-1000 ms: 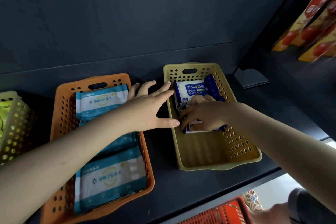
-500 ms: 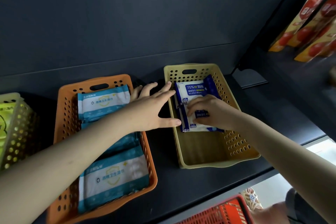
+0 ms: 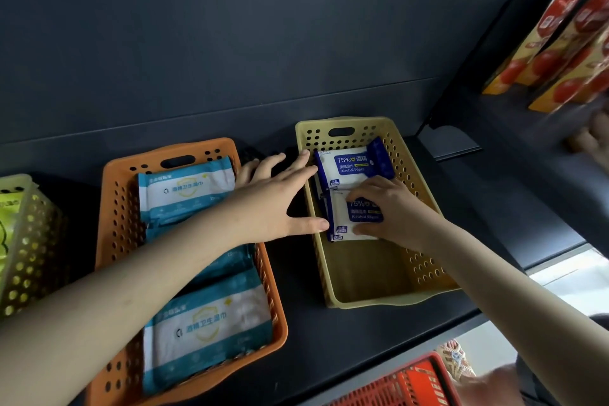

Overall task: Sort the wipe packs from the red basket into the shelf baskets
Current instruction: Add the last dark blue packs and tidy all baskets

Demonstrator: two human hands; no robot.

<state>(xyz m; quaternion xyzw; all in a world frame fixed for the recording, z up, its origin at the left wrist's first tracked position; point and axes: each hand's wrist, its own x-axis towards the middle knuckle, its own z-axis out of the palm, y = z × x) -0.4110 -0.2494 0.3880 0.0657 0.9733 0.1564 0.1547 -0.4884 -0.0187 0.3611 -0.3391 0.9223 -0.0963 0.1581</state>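
Observation:
A yellow basket [image 3: 379, 301] on the dark shelf holds two blue-and-white alcohol wipe packs. The rear pack [image 3: 349, 165] leans at the back. My right hand [image 3: 389, 211] grips the front pack [image 3: 341, 216], fingers on top and thumb at its near edge. My left hand [image 3: 273, 198] lies spread between the baskets, its thumb touching the yellow basket's left rim and nothing in it. The orange basket [image 3: 112, 208] to the left holds teal wipe packs [image 3: 204, 330]. A corner of the red basket [image 3: 402, 386] shows at the bottom.
A pale yellow-green basket [image 3: 29, 241] stands at the far left. Tomato-printed cartons [image 3: 560, 43] stand on the side shelf at upper right, with a blurred hand [image 3: 593, 138] of another person below them. The shelf's front edge runs along the lower right.
My right hand has drawn back toward me over the front blue pack, uncovering its label. My left hand has stayed at the yellow basket's rim.

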